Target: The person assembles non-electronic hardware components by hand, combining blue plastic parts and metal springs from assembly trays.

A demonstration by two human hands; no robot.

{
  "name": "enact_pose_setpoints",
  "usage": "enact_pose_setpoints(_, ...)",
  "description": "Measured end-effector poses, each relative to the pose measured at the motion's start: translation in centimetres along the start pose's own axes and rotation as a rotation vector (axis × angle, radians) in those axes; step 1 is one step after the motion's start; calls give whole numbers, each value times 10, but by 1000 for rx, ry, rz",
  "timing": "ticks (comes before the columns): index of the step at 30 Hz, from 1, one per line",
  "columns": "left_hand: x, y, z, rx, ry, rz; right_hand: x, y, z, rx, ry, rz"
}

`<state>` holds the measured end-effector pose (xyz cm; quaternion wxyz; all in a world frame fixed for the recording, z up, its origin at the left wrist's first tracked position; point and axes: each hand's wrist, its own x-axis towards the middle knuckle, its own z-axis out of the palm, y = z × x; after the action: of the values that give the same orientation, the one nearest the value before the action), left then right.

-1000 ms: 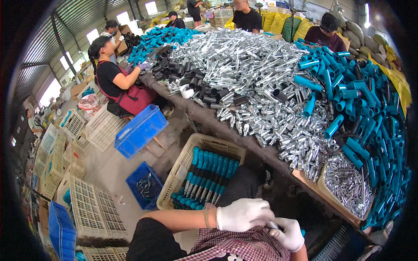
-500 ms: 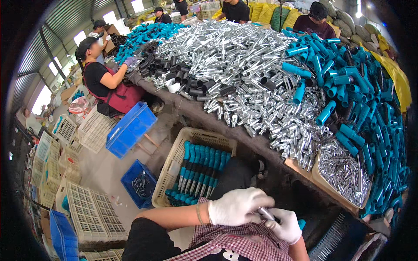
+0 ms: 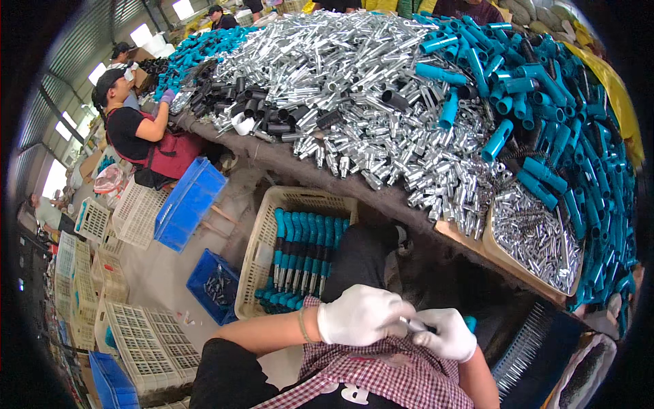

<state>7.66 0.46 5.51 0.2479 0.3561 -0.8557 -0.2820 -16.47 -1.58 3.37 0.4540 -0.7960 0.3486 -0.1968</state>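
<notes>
Both of my hands, in white knit gloves, meet over my checked apron. My left hand (image 3: 361,317) is closed, its fingertips pinching at the end of a small silvery metal tube (image 3: 413,325). My right hand (image 3: 446,334) curls round the other side of that tube, thumb toward me. A teal rounded end (image 3: 470,323) shows just past the right hand; whether it joins the tube is hidden. Beyond my lap stands a cream plastic crate (image 3: 271,198) holding teal-handled tools (image 3: 300,249) with metal shafts, laid side by side.
A long table ahead is heaped with silvery metal parts (image 3: 327,75), black sleeves (image 3: 255,109) and teal handles (image 3: 538,88). A tray of small metal pieces (image 3: 535,238) sits at its near right. Blue bins (image 3: 191,204) and crates stand left; a co-worker (image 3: 136,129) works there.
My view has shifted, so the table and crate sit higher and farther left. Both hands stay together on the metal tube, the right hand slightly raised.
</notes>
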Motion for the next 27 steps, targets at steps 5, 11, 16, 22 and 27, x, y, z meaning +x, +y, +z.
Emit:
enact_pose_setpoints(5, 0, 13, -13, 165, -163, 315, 4, 8, -11, 368, -320, -147)
enact_pose_setpoints(11, 7, -13, 3, -158, 12, -10, 14, -14, 7, 1020, 397, -224)
enact_pose_setpoints(16, -34, -15, -5, -16, -6, 49, -17, 73, -10, 1544, 872, 33)
enact_pose_setpoints(22, -10, -25, 25, 32, -58, -356, 76, 204, 65, 1533, 858, 858)
enact_pose_setpoints(27, 20, -54, 67, -204, -122, -447, 63, 374, 149, 343, 485, 711)
